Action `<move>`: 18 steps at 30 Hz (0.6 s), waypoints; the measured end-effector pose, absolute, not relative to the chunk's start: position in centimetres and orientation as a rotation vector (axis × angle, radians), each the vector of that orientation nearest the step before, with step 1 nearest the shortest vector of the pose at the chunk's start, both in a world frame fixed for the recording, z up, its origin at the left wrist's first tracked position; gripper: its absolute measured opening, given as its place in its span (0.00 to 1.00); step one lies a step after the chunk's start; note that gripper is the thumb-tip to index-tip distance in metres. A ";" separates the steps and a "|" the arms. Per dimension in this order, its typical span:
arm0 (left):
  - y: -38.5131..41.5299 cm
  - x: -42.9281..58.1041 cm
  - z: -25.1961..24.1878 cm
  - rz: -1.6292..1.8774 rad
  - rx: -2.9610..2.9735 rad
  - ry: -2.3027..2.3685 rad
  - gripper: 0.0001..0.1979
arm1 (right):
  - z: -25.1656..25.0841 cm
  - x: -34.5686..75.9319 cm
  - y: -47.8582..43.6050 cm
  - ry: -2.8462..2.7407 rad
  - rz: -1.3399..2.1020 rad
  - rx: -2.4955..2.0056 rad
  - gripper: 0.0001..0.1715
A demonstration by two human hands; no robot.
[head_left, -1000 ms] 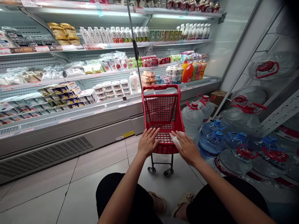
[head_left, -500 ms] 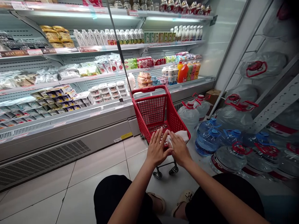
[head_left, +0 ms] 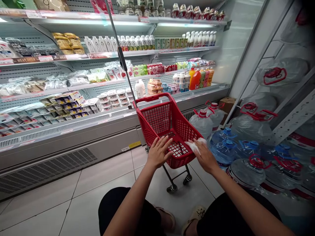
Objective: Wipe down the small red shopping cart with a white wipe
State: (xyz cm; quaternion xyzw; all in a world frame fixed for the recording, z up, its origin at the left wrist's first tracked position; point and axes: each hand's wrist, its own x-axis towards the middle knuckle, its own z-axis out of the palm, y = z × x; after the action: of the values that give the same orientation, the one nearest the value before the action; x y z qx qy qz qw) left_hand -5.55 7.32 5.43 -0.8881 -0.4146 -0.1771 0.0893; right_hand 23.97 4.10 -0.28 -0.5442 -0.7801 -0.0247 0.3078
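Note:
A red plastic shopping cart (head_left: 157, 115) stands in front of my knees, its basket showing a lattice floor and walls. My left hand (head_left: 158, 152) lies over the basket's near left rim, fingers stretched and spread, holding nothing. At the near right corner, my right hand (head_left: 203, 157) has a crumpled white cloth or tissue (head_left: 197, 144) under its fingers, against the rim. Whether the fingers grip the cloth or only press it is partly hidden. A thin dark pole (head_left: 121, 60) rises from the cart's far left side.
An open refrigerated display (head_left: 110, 131) with several shelves of dairy and drinks runs behind the cart. Large water bottles (head_left: 246, 172) crowd the floor at the right, with a metal rack (head_left: 290, 116) above them. Pale floor tiles (head_left: 100, 190) extend left.
My hands have parted: the left moved left along the rim, and the right moved right with the white cloth. More of the basket's near end now shows.

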 end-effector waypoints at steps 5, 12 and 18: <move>7.0 -2.4 3.8 -0.628 -2.542 -1.327 0.41 | -1.2 24.5 6.6 -1.872 -0.086 -1.681 0.34; 5.9 0.5 2.8 -0.717 -2.554 -1.295 0.48 | -1.0 17.8 2.8 -1.943 -0.051 -1.431 0.35; 6.8 -2.3 5.3 -0.574 -2.696 -1.002 0.43 | 0.1 22.2 1.4 -1.997 -0.020 -1.481 0.34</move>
State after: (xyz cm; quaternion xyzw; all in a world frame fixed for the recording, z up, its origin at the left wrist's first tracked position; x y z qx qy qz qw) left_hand -2.28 6.81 5.29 -0.9142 -0.3398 -0.1947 0.1041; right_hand 22.21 1.38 0.10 -0.5642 -0.7603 -0.0078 0.3218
